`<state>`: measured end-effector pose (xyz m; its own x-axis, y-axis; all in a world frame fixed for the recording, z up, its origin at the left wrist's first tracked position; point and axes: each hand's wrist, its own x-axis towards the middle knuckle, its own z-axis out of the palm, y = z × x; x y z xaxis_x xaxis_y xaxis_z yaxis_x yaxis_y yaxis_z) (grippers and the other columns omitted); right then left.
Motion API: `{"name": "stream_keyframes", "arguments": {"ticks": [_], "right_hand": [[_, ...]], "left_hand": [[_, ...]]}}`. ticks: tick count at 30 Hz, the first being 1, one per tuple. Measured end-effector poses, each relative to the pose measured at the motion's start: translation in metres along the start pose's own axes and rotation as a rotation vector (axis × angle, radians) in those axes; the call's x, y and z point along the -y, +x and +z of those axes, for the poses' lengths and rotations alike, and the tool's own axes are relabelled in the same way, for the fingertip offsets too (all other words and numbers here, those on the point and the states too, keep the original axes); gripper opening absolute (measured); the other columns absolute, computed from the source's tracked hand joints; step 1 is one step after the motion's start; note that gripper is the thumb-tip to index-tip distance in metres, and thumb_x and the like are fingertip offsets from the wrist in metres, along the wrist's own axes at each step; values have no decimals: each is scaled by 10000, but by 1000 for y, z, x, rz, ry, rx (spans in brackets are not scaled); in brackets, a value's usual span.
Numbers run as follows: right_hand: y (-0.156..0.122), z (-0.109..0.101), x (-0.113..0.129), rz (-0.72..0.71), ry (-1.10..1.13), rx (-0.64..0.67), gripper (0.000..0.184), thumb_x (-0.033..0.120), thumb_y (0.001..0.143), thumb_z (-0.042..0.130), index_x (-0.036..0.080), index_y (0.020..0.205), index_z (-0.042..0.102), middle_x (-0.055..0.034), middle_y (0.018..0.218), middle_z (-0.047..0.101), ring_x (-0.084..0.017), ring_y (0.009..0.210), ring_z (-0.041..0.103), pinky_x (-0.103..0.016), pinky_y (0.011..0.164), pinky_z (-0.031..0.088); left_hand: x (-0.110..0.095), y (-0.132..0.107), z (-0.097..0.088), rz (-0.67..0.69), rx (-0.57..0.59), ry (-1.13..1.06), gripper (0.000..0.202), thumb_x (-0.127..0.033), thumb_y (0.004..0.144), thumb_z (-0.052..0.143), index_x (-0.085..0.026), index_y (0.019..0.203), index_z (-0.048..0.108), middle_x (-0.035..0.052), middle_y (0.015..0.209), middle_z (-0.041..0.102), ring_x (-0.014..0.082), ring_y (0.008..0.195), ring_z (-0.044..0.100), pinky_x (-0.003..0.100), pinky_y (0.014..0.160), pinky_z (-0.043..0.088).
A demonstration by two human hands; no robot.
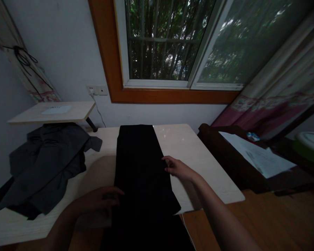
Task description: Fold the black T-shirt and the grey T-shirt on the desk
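A long piece of black cloth [138,164], perhaps a folded garment, lies flat down the middle of the pale table [199,157]. Its near end hangs over the front edge and merges with the dark area below. My left hand [104,200] is at the cloth's lower left edge, index finger stretched over it and thumb apart; shadow hides part of this hand. On the opposite side, my right hand [178,168] is at the right edge, its fingers loosely bent and apart, fingertips at the border of the cloth. Neither hand visibly grips the fabric.
A crumpled dark grey garment [49,160] lies on the table's left side, partly beneath a small raised shelf [52,113] bearing a paper. Right of the table stands dark brown furniture [230,164] with white sheets [256,155] on it. A window and wall sockets [97,90] are behind.
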<state>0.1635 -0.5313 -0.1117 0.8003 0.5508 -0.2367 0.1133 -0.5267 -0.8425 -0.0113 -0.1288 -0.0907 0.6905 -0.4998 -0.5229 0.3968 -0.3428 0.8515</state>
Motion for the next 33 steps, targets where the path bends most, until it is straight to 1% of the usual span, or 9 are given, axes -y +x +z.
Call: {"name": "stream_keyframes", "arguments": {"ticks": [2,6,9,13,19,22,26,31,33], "right_hand": [[0,-1,-2,-41,-64,-22,528,182,819,608,247,1337,527,53,753,547,-116,614,530,-232,579,407],[0,0,-2,-106,-167,-87,494,174,829,600,231,1318,556,43,761,580,-132,682,561,-247,651,417],[2,4,2,-119,-186,-145,413,214,865,590,219,1279,587,46,729,560,-139,669,549,-254,644,405],[4,11,8,-185,-198,-147,343,285,866,661,221,1202,648,24,795,561,-148,716,554,-261,675,424],[8,11,1,-237,-247,-76,101,299,829,741,208,868,721,-21,926,582,-157,826,586,-265,764,452],[8,7,-6,-237,-235,-55,166,320,852,722,194,745,705,-18,871,584,-154,804,586,-260,743,438],[5,2,-9,-195,-231,7,182,340,832,738,191,732,706,-4,818,583,-140,736,569,-250,682,415],[5,0,-8,-123,-273,62,163,331,785,766,192,759,684,3,804,620,-139,718,563,-243,655,396],[6,-1,-7,-92,-287,82,167,327,769,774,192,766,675,3,797,628,-142,718,565,-243,652,395]], "left_hand": [[1,1,-7,66,-68,67,499,-505,906,619,-329,1371,573,58,1246,647,210,966,680,359,830,566],[-1,13,-17,191,-346,264,481,-501,938,567,-329,1387,563,50,1326,627,232,1164,602,378,989,503],[-6,26,-19,259,-537,357,486,-453,932,568,-307,1395,549,65,1360,599,212,1070,621,373,954,511],[-7,43,-18,316,-648,393,520,-378,909,573,-277,1417,517,90,1340,580,174,899,626,347,825,537],[0,53,-20,359,-624,419,530,-287,863,587,-292,1391,547,58,1176,610,191,990,608,348,876,518],[-1,50,-21,302,-540,373,469,-312,868,564,-265,1334,596,36,1018,631,182,923,614,332,851,514],[-4,44,-21,217,-441,345,371,-349,855,574,-243,1197,671,29,975,644,180,899,620,310,824,504],[-4,40,-20,102,-284,246,446,-409,845,608,-252,1262,616,13,932,650,155,748,637,284,689,504],[-7,40,-21,60,-271,227,480,-473,873,580,-254,1300,585,20,931,668,147,668,627,282,628,495]]}}
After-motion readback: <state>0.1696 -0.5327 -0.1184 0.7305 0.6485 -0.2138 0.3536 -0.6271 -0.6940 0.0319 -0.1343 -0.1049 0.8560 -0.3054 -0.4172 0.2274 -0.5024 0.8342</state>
